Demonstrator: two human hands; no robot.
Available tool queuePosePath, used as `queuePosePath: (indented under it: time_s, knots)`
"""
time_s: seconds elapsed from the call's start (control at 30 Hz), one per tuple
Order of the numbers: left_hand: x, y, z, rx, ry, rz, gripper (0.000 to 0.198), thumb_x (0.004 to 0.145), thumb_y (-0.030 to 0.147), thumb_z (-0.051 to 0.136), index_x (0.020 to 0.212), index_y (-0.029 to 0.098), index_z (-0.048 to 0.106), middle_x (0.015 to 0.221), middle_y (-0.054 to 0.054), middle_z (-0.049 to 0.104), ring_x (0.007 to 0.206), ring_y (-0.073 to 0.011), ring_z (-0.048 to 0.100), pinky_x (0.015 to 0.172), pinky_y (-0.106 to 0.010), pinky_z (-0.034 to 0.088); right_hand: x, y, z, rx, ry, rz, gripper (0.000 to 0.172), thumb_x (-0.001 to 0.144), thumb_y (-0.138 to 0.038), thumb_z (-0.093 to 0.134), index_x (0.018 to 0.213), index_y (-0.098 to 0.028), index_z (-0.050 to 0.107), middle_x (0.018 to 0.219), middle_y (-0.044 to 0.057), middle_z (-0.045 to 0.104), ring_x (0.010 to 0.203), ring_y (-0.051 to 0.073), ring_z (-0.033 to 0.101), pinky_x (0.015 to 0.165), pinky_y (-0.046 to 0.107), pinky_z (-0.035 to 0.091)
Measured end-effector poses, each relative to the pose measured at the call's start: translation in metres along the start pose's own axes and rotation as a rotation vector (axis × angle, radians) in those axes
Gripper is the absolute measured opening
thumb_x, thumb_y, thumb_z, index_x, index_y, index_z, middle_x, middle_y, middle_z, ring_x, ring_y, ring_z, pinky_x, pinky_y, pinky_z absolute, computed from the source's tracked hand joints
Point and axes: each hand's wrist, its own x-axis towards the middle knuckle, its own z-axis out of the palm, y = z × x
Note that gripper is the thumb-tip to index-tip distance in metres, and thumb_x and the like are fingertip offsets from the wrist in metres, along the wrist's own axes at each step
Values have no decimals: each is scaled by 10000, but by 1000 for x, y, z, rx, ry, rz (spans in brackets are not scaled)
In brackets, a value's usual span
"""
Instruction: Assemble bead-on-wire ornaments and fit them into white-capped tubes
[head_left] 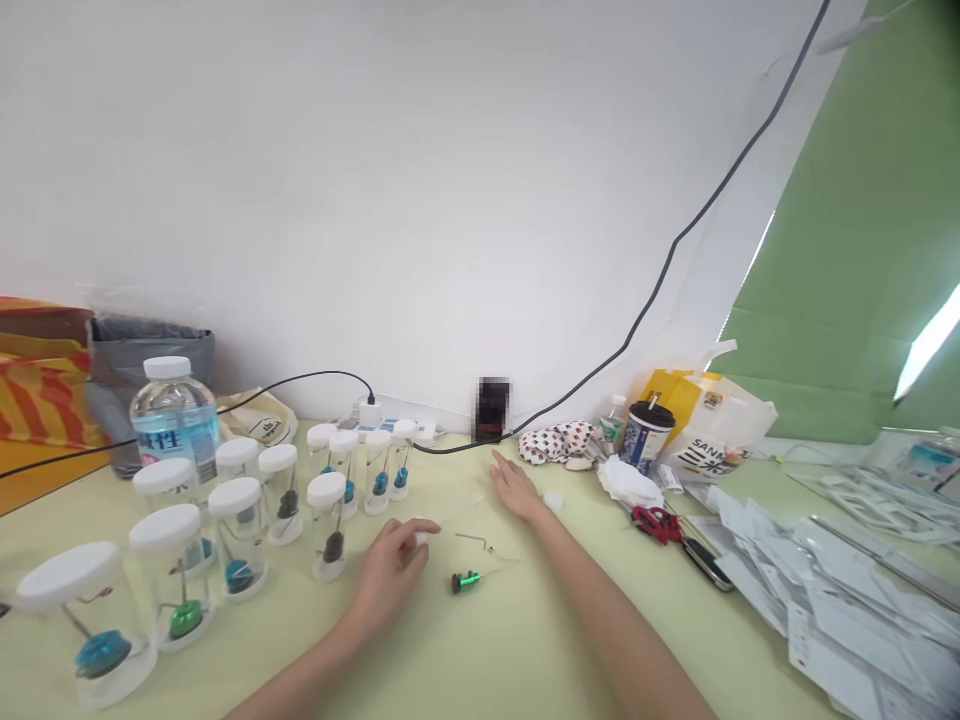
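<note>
My left hand (pixel 394 562) is curled low over the table, with a small white cap (pixel 421 539) between its thumb and fingers. A faint clear shape seems to stretch from it toward my other hand; its outline is hard to make out. My right hand (pixel 514 486) reaches farther forward, fingers extended over the tabletop, palm down. Beside its wrist lies a round white lid (pixel 553 500). Between my forearms rests a small green and black metal part (pixel 465 581) with a thin rod. Just beyond it lies a bent L-shaped metal key (pixel 472 539).
Several clear jars (pixel 238 535) with white lids stand at left, holding blue, green or dark parts. Behind them is a large water bottle (pixel 174 420). At right are red-handled scissors (pixel 656 524), a patterned cup (pixel 646 437), a bag (pixel 712 425) and piled white cards (pixel 847 600).
</note>
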Motion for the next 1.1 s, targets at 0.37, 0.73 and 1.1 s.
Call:
queuePosePath:
  time_s: [0.37,0.73,1.1]
  knots:
    - [4,6,3,160,-7,62,284,689,232,450,897,219,643,719,11,380,683,-162,490,719,-321,431,-94,-28,3,-87,-186,-48,709,850,-620,141,1417,-194,144,1481,28,136,1364,198,27,1084,410,-26]
    - [9,6,6,243,-43,117,289,714,216,461,960,210,611,853,-30,487,845,-197,536,814,-372,432,-115,-44,20,-155,-67,-112,770,840,-632,185,1390,-96,245,1467,139,142,1353,299,44,1068,501,45]
    - [29,2,19,491,171,328,330,794,202,406,1102,178,520,1063,-98,407,1038,-250,452,894,-421,400,-145,-63,11,-85,-204,-328,770,779,-628,409,1402,-222,211,1485,83,114,1335,359,-66,1048,558,49]
